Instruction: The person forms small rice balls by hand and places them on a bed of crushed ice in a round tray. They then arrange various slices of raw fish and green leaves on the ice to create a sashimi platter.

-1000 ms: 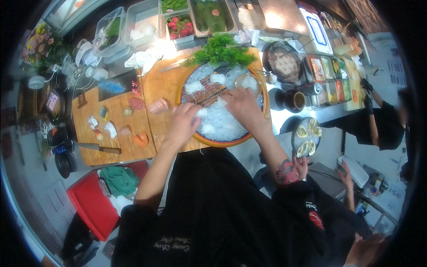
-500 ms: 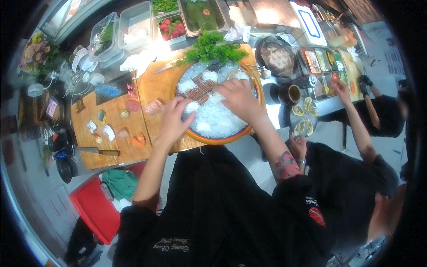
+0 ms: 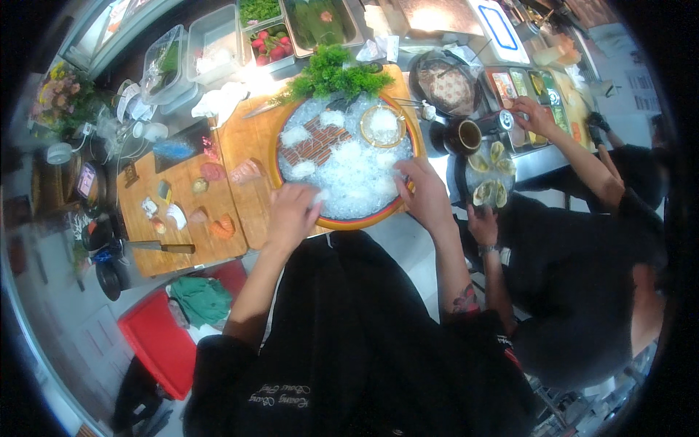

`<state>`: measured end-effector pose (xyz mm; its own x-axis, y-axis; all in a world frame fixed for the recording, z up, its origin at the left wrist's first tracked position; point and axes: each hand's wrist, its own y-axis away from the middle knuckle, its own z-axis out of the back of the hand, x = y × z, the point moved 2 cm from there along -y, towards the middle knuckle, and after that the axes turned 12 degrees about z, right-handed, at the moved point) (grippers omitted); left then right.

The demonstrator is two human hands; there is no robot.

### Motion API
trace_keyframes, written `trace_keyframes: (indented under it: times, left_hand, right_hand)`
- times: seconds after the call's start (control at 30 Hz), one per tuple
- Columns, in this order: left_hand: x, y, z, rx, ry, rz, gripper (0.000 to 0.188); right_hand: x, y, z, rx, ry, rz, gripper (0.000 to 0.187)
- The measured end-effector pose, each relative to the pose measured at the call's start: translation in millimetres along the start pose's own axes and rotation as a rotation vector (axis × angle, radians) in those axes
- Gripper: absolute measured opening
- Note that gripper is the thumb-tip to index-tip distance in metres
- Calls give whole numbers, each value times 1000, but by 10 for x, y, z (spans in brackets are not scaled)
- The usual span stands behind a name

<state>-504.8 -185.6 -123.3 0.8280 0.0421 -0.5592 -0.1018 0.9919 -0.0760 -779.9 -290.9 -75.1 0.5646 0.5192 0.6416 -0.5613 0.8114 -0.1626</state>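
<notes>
A round wooden tub (image 3: 357, 223) with a yellow-orange rim is full of crushed ice (image 3: 357, 171). White shredded clumps (image 3: 295, 136) lie on the ice around a brown slatted mat (image 3: 314, 146). My left hand (image 3: 293, 213) is at the tub's near left rim, fingers curved and thumb apart, its fingertips beside a small white clump (image 3: 322, 195). My right hand (image 3: 426, 191) is over the right rim, fingers spread, with nothing seen in it. A small round basket (image 3: 383, 140) with a white clump stands in the ice at the far right. Green leafy sprigs (image 3: 335, 73) fill the tub's far edge.
Cut fish pieces (image 3: 222, 226) and a knife (image 3: 177, 248) lie on the wooden board (image 3: 149, 258) at left. To the right are a brown pot (image 3: 464, 137), a plate of oysters (image 3: 486, 171) and a co-worker's hands (image 3: 484, 224). Containers of greens and radishes (image 3: 271, 47) stand behind.
My right hand has drawn back from the middle of the ice to the right rim. My left hand has come nearer, off one white clump. The co-worker's raised hand has moved left over the containers.
</notes>
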Motion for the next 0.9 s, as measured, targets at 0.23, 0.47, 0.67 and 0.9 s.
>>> trace_keyframes:
  times: [0.23,0.47,0.67,0.9]
  left_hand:
    - [-137,2,145,-22,-82,25,37]
    - [-576,-175,-201,82,-51,-137,42]
    - [-458,-221,-237,118,-73,-130,33]
    - [-550,-366,-142,19,-68,-84,30]
  right_hand:
    - [-126,-232,-200,63,200,66,28]
    - [-320,-214,-160,6,250,91,25]
    - [-349,-163,-117,-44,187,73,29]
    - [-105,111,35,16,76,88,37]
